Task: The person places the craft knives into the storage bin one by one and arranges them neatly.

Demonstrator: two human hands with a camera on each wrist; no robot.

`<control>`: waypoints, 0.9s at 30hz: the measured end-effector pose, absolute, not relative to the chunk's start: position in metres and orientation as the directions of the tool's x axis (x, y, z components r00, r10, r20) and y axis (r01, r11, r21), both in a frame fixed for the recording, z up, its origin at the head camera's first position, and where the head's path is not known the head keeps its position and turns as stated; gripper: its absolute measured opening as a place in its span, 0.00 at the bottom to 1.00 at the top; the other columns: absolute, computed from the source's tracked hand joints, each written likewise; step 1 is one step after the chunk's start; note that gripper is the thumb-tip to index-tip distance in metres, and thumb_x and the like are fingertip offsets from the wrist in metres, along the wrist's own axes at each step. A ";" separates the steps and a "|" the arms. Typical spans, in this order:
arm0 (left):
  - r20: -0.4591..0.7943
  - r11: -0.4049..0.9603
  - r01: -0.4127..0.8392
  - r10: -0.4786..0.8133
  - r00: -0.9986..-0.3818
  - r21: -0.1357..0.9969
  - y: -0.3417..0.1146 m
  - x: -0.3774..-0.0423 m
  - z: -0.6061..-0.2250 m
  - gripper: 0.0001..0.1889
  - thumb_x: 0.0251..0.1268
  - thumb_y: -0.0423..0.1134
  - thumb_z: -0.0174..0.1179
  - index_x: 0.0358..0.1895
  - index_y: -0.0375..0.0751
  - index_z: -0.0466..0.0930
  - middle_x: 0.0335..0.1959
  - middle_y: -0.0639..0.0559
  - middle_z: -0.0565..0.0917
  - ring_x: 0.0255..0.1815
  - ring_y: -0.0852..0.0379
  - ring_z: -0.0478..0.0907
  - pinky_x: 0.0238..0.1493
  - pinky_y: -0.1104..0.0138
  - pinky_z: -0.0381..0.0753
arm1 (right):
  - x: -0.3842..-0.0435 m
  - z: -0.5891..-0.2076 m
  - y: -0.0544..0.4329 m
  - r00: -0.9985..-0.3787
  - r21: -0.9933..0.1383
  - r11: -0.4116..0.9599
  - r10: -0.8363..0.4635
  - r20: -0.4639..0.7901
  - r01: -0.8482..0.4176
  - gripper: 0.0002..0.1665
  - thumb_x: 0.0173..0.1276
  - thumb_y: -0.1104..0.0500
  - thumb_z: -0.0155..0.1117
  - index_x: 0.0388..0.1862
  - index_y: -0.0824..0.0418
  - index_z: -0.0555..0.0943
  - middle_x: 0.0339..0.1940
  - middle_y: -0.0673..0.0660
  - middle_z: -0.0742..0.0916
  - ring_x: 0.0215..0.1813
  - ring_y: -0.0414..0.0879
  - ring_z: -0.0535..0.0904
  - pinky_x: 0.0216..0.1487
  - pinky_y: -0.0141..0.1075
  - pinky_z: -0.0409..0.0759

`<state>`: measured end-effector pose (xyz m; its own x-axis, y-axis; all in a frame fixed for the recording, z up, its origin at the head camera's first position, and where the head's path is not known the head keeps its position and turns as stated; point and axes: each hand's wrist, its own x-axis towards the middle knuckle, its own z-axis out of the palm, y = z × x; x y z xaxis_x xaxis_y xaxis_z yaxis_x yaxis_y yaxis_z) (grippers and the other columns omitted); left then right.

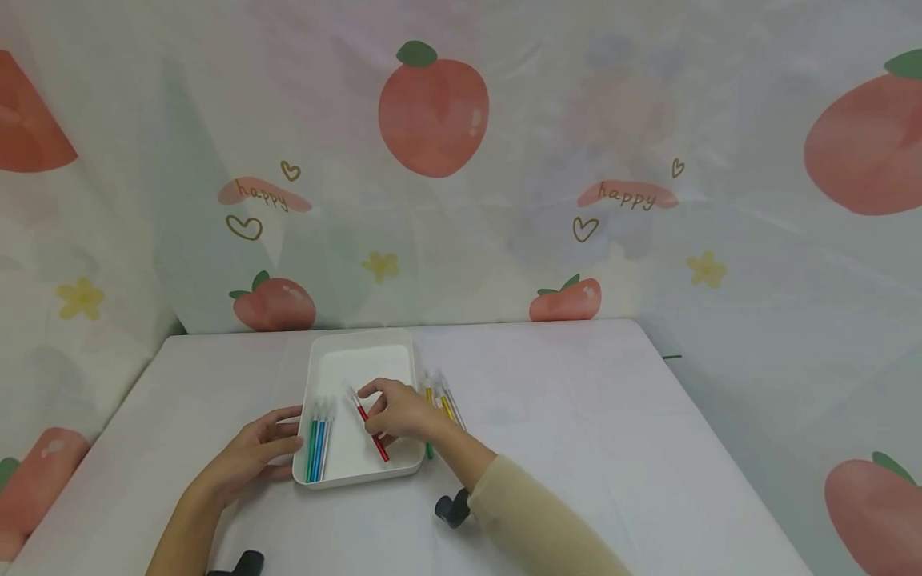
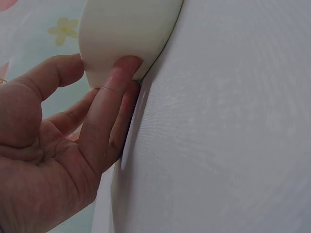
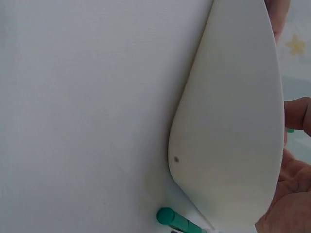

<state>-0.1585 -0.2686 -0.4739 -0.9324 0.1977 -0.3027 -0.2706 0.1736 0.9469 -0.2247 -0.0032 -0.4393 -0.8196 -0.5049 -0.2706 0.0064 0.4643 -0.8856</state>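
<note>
A white tray (image 1: 370, 472) holds green, blue and pale pens (image 1: 319, 448) with clear caps, side by side along its left wall. My left hand (image 1: 255, 448) rests against that wall from outside, its fingers loosely extended. In the left wrist view, fingertips (image 2: 127, 65) touch the outer side and rim of the tray. My right hand (image 1: 399, 412) reaches over the right rim and pinches a slanted red pen (image 1: 379, 448) above the tray floor, its capped end pointing away. In the right wrist view the tray wall hides this pen.
Several pens (image 1: 445, 400), with yellow, green and silver barrels, lie right of the tray, partly behind my right wrist. A green pen end (image 3: 166, 216) shows near the tray's corner. Dark wrist-worn parts (image 1: 452, 509) show by both forearms. A printed curtain (image 1: 461, 240) hangs behind the white table (image 1: 612, 448).
</note>
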 end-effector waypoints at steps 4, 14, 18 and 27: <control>-0.305 0.180 -0.273 0.187 -0.934 0.945 -0.268 -0.158 -0.473 0.38 0.70 0.41 0.63 0.78 0.41 0.54 0.72 0.28 0.64 0.59 0.46 0.79 0.49 0.53 0.86 | -0.221 -0.440 -0.006 -0.820 -0.879 0.477 -0.496 -0.285 0.017 0.29 0.62 0.70 0.67 0.62 0.56 0.76 0.33 0.55 0.84 0.30 0.48 0.84 0.30 0.40 0.87; -0.307 0.183 -0.274 0.188 -0.933 0.944 -0.267 -0.159 -0.475 0.38 0.69 0.41 0.63 0.78 0.41 0.54 0.72 0.28 0.64 0.59 0.45 0.79 0.49 0.53 0.86 | -0.214 -0.444 -0.020 -0.835 -0.844 0.536 -0.461 -0.302 0.009 0.27 0.61 0.68 0.69 0.60 0.55 0.77 0.29 0.53 0.84 0.28 0.45 0.83 0.27 0.36 0.85; -0.308 0.188 -0.274 0.185 -0.933 0.943 -0.267 -0.159 -0.475 0.38 0.69 0.41 0.63 0.78 0.41 0.54 0.72 0.28 0.64 0.59 0.45 0.79 0.49 0.53 0.86 | -0.210 -0.446 -0.025 -0.842 -0.830 0.557 -0.451 -0.297 -0.006 0.27 0.61 0.68 0.69 0.60 0.56 0.78 0.28 0.52 0.84 0.27 0.45 0.83 0.27 0.35 0.84; -0.305 0.204 -0.269 0.172 -0.937 0.941 -0.267 -0.159 -0.474 0.37 0.70 0.41 0.62 0.77 0.41 0.55 0.72 0.28 0.64 0.60 0.43 0.79 0.49 0.53 0.86 | -0.205 -0.446 -0.034 -0.851 -0.804 0.594 -0.430 -0.302 -0.015 0.29 0.61 0.67 0.71 0.61 0.55 0.78 0.27 0.50 0.84 0.25 0.45 0.82 0.28 0.33 0.81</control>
